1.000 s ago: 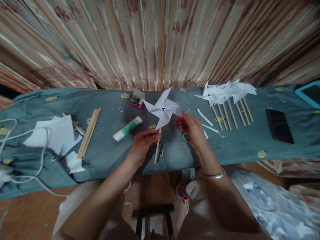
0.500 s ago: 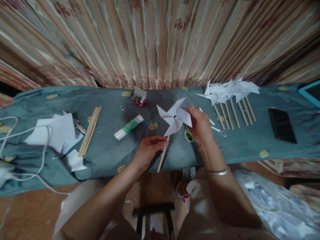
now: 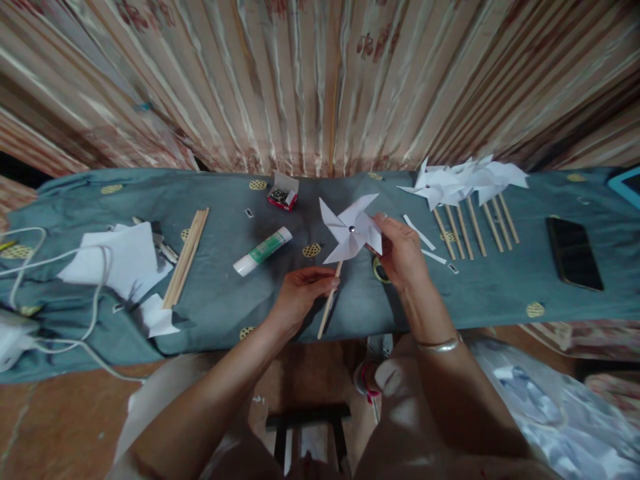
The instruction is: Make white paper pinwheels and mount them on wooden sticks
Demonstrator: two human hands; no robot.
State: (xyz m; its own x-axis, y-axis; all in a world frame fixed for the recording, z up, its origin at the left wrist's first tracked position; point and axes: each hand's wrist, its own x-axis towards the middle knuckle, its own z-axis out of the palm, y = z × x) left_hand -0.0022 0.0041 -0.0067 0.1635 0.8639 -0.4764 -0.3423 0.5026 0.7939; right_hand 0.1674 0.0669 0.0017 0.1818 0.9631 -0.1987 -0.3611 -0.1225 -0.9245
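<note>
A white paper pinwheel [image 3: 344, 231] with a shiny round pin at its centre is held up over the table, mounted on a thin wooden stick [image 3: 329, 308]. My left hand [image 3: 299, 298] pinches the stick just below the blades, between thumb and fingers. At the pinwheel's right side, my right hand [image 3: 401, 248] has its fingers closed at the edge of a blade; the fingertips are partly hidden behind the paper. Beneath that hand, part of a yellowish ring-shaped handle [image 3: 381, 270] shows on the cloth.
Several pinwheels [image 3: 457, 183] lie at the back right, near paper strips [image 3: 419, 232] and a phone [image 3: 574, 253]. A glue stick [image 3: 263, 251], an opened red box of pins [image 3: 283, 195], loose sticks [image 3: 187, 259], paper sheets [image 3: 117, 257] and a white cable [image 3: 95, 313] occupy the left side.
The pinwheel's blades have turned slightly clockwise, with my right hand still at the right blade. My left hand keeps its pinch on the stick. The whole view has shifted a little.
</note>
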